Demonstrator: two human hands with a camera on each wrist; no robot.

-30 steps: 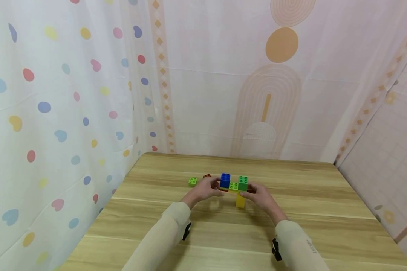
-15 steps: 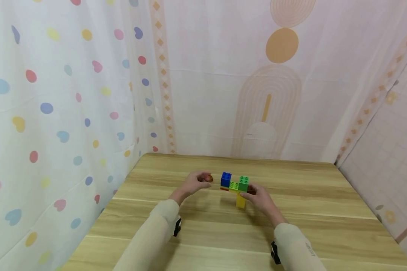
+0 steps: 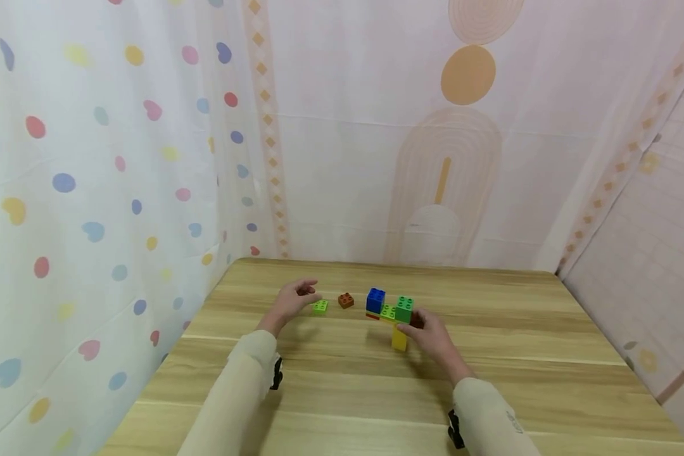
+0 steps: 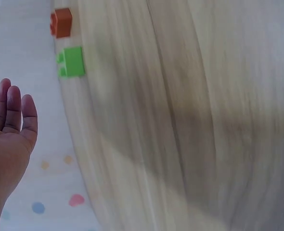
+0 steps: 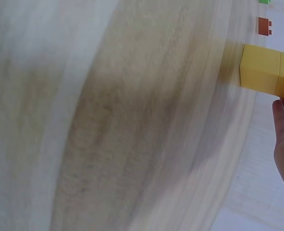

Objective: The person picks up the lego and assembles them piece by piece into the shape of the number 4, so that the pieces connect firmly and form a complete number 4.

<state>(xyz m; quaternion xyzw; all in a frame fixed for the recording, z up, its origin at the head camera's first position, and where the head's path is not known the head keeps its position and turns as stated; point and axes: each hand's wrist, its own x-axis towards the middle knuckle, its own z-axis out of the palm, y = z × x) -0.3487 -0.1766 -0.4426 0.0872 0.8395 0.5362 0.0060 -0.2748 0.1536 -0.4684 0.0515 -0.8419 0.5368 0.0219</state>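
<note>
My right hand point(image 3: 435, 335) holds a built toy brick structure by its right side. The structure has a yellow column point(image 3: 399, 337), a lime brick point(image 3: 388, 311) across it, a blue brick point(image 3: 375, 299) on the left and a green brick point(image 3: 404, 308) on the right. Something dark red shows between the structure and my right fingers, partly hidden. In the right wrist view, two yellow bricks point(image 5: 261, 69) of the column sit above my fingertips. My left hand point(image 3: 291, 302) hovers beside a loose lime brick point(image 3: 320, 307), fingers relaxed, holding nothing. In the left wrist view, its fingers are apart from that brick.
A brown brick point(image 3: 346, 300) lies on the wooden table point(image 3: 342, 405) between the loose lime brick and the structure. Patterned curtains point(image 3: 348, 158) hang behind the table and along its left and right sides.
My left hand has let go of the structure and moved left, past the brown brick to the loose lime brick. The right hand keeps holding the structure in nearly the same place.
</note>
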